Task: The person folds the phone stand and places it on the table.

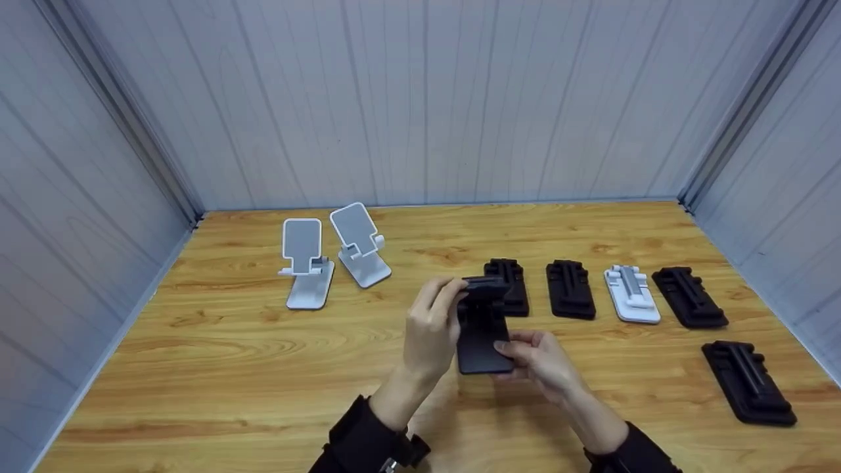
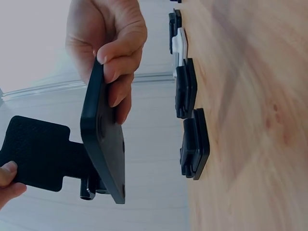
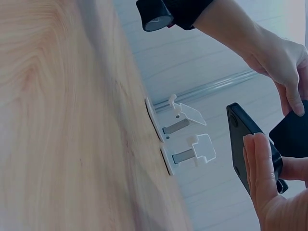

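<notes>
A black phone stand (image 1: pixel 483 351), partly unfolded, is held off the table between both hands. My left hand (image 1: pixel 428 332) pinches the edge of its holder plate (image 2: pixel 38 154), thumb on one face and fingers on the other. My right hand (image 1: pixel 544 366) grips the flat base (image 3: pixel 240 149), with the thumb on top and the fingers spread along the underside. The hinge arm between plate and base is partly exposed. Just behind the held stand, a folded black stand (image 1: pixel 518 299) lies on the table, partly covered by it in the head view.
Two unfolded white stands (image 1: pixel 302 246) stand at the back left. Along the right lie more folded stands: a black one (image 1: pixel 570 289), a white one (image 1: pixel 632 295), another black one (image 1: pixel 690 299) and one nearer the front (image 1: pixel 749 384). Pale panel walls (image 1: pixel 427 98) enclose the wooden table (image 1: pixel 230 374).
</notes>
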Action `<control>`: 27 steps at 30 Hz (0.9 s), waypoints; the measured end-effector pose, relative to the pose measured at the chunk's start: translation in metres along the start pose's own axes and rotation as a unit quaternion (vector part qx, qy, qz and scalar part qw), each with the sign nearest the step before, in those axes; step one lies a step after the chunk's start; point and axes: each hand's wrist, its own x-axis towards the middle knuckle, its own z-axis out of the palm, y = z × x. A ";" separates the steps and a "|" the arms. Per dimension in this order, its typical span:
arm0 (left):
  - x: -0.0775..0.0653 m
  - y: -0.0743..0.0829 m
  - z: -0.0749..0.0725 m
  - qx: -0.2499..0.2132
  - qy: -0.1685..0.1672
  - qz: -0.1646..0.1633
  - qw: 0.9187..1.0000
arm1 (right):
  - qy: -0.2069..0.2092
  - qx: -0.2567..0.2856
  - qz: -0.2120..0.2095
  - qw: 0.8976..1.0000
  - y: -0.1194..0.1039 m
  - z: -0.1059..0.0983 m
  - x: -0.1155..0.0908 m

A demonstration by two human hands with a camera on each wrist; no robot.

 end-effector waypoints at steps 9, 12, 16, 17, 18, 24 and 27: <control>-0.013 0.006 0.004 -0.015 0.011 0.053 0.998 | 0.014 0.002 -0.020 1.000 -0.005 -0.004 -0.002; -0.018 0.010 0.005 -0.015 0.003 0.067 0.998 | 0.014 0.013 -0.023 1.000 -0.008 -0.006 -0.002; -0.022 0.014 0.005 -0.016 -0.010 0.078 0.997 | 0.015 0.026 -0.025 0.999 -0.011 -0.010 -0.004; -0.023 0.015 0.006 -0.017 -0.011 0.082 0.996 | 0.014 0.030 -0.025 0.999 -0.012 -0.010 -0.004; -0.024 0.015 0.006 -0.018 -0.013 0.085 0.996 | 0.013 0.033 -0.025 0.999 -0.013 -0.011 -0.005; -0.032 0.014 0.007 -0.017 -0.015 0.103 0.994 | 0.004 0.038 -0.031 0.999 -0.013 -0.013 -0.004; -0.037 0.014 0.008 -0.014 -0.020 0.109 0.994 | -0.008 0.049 -0.033 0.998 -0.013 -0.014 -0.004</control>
